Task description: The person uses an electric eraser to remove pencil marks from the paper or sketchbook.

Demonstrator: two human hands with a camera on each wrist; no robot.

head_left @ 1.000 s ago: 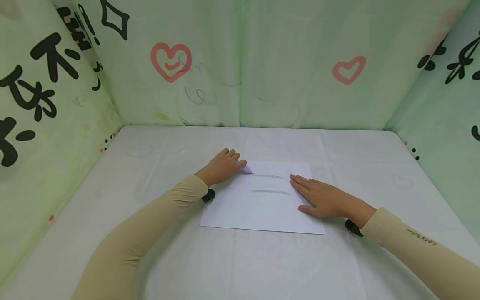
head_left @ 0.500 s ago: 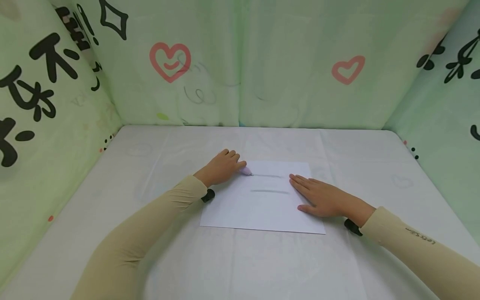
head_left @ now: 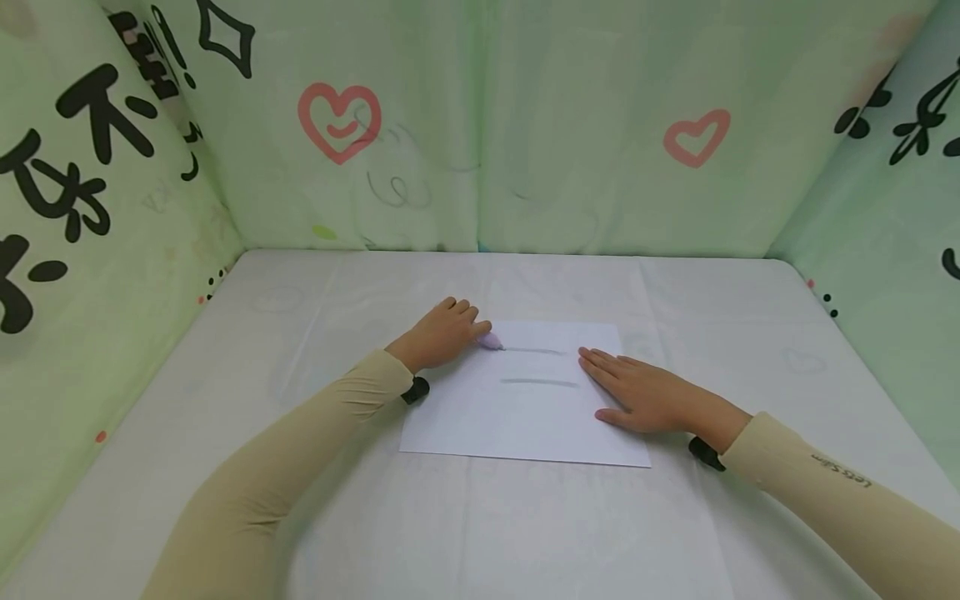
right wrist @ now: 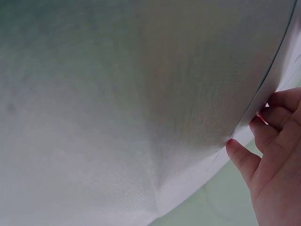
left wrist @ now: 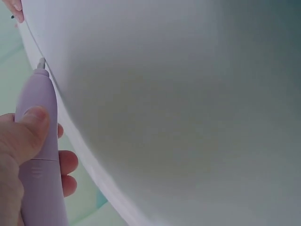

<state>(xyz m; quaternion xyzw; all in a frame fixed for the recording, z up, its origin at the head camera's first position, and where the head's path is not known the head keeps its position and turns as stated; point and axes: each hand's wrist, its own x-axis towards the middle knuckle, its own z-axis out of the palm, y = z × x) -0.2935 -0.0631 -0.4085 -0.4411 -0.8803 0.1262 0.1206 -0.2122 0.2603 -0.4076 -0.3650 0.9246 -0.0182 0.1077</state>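
Note:
In the head view my left hand (head_left: 442, 335) grips a lilac electric eraser (left wrist: 41, 117), thumb on its barrel and fingers wrapped behind. Its narrow metal tip points right, at the left end of the upper grey line (head_left: 534, 351) on a white sheet of paper (head_left: 480, 425). A second, thicker grey line (head_left: 540, 382) runs below it. My right hand (head_left: 648, 393) rests flat on the sheet's right side, fingers extended towards the lines and thumb apart. The right wrist view shows its fingertips (right wrist: 235, 148) against the paper. Most of the eraser is hidden by the left hand in the head view.
The paper lies on a table with a white cloth (head_left: 360, 517). Green printed curtains (head_left: 570, 150) with hearts and black lettering enclose the back and both sides. Black wrist straps (head_left: 416, 390) show below both beige sleeves.
Both hands and the sheet stay nearly in place. The eraser's tip remains at the left end of the upper line; the head view shifts only slightly.

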